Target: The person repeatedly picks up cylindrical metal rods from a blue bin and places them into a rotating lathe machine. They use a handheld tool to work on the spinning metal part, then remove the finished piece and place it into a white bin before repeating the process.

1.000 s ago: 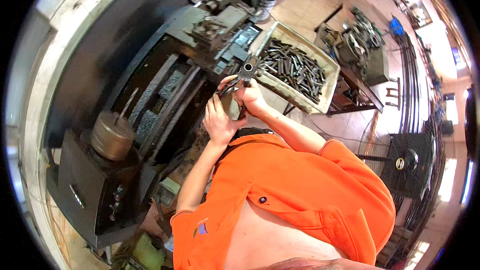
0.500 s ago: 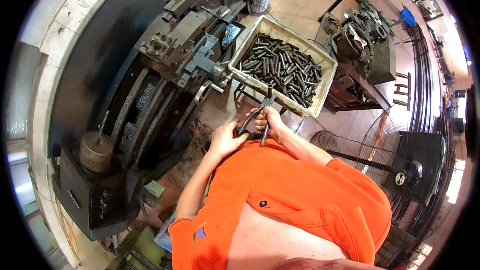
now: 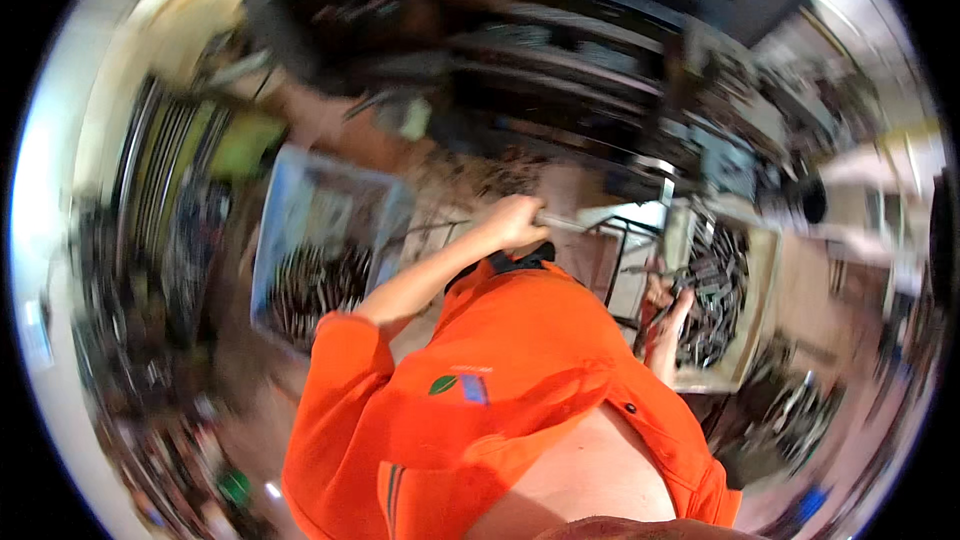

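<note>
Head view, smeared by motion: a dark, slender metal tool [image 3: 676,282], its outline blurred, is gripped between fingers and thumb of my right hand [image 3: 672,325], at the near edge of a cream, rectangular plastic tray [image 3: 765,305]. Short, dark metal cylinders [image 3: 718,290] lie heaped in it. My left hand [image 3: 515,220], well apart, is curled ahead of my orange shirt [image 3: 520,360]; I cannot tell whether it pinches anything. Farther left, a pale-blue plastic crate [image 3: 340,205] holds dark metal pieces [image 3: 315,290]. Beyond my hands stands a long, dark metal machine [image 3: 570,70].
</note>
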`<state>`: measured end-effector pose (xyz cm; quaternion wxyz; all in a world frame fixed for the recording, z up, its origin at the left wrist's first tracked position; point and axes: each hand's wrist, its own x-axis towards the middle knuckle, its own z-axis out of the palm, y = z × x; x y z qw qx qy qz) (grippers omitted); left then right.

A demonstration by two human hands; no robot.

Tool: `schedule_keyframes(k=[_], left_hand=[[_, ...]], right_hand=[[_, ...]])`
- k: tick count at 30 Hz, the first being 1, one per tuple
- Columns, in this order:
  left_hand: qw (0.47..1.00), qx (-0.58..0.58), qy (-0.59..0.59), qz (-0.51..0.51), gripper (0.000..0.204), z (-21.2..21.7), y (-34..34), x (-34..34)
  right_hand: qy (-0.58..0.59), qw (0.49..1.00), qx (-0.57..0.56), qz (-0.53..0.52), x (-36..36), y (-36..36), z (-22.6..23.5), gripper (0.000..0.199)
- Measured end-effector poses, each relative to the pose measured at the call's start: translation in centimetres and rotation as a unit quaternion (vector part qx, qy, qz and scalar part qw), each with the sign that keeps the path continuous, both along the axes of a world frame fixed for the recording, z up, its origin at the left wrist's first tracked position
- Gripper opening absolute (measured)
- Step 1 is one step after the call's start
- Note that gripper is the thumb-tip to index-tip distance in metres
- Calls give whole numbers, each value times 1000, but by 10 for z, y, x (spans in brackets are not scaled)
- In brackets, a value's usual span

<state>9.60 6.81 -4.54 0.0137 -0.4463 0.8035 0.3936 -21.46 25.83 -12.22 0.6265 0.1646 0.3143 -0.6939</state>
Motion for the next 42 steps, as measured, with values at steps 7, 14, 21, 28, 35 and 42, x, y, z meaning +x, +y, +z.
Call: schedule_keyframes(k=[7, 14, 21, 28, 35, 42], left_hand=[[981, 34, 53, 184, 41, -8, 34, 105], [866, -45, -1, 498, 39, -29, 77, 328], [868, -31, -261, 421, 32, -103, 78, 440], [915, -42, -346, 201, 19, -167, 61, 460], [923, -75, -359, 120, 16, -183, 60, 464], [912, -121, -294, 259, 11, -133, 76, 445]], right_hand=[[-73, 967, 43, 240, 112, -84, 29, 57], [0, 951, 81, 299, 167, -132, 51, 53], [30, 936, 98, 337, 215, -128, 52, 50], [99, 938, 122, 307, 221, -120, 61, 49], [72, 947, 90, 300, 215, -108, 56, 49], [42, 949, 65, 305, 213, -113, 58, 37]])
